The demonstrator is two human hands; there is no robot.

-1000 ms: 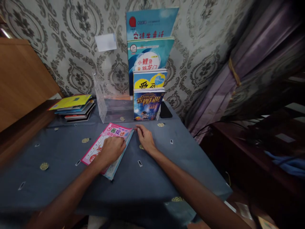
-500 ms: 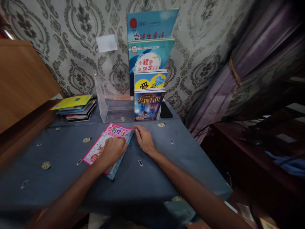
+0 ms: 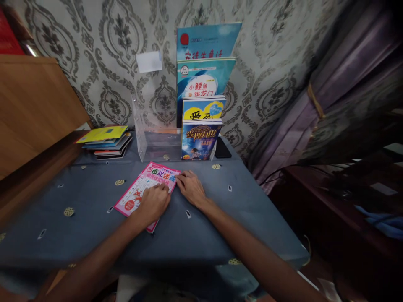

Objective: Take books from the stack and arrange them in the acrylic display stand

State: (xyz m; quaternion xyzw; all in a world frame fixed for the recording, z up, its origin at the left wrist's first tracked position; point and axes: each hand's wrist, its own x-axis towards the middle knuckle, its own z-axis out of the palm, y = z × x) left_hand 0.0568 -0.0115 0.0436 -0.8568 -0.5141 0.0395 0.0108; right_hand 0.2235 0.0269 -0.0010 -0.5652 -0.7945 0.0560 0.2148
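Note:
A pink-bordered children's picture book lies at a slant on the table, its cover showing a fox and colourful Chinese characters. Across the lower right of the cover rests my left hand, its fingers curled by the book's right edge; its fingertips are hidden. At the upper right corner, my right hand has thumb and fingers closed on the edge of the book. Just behind stands a clear acrylic rack, with a dark blue book upright in its front right tier.
Behind it rise a yellow-and-blue book and two taller teal books. A black phone lies right of the rack. On the left is a stack of books beside a wooden panel. A purple curtain hangs right.
The blue strip along the book's right side no longer shows; the pink cover lies over it. My right hand has closed in on the book's corner. The view has shifted slightly.

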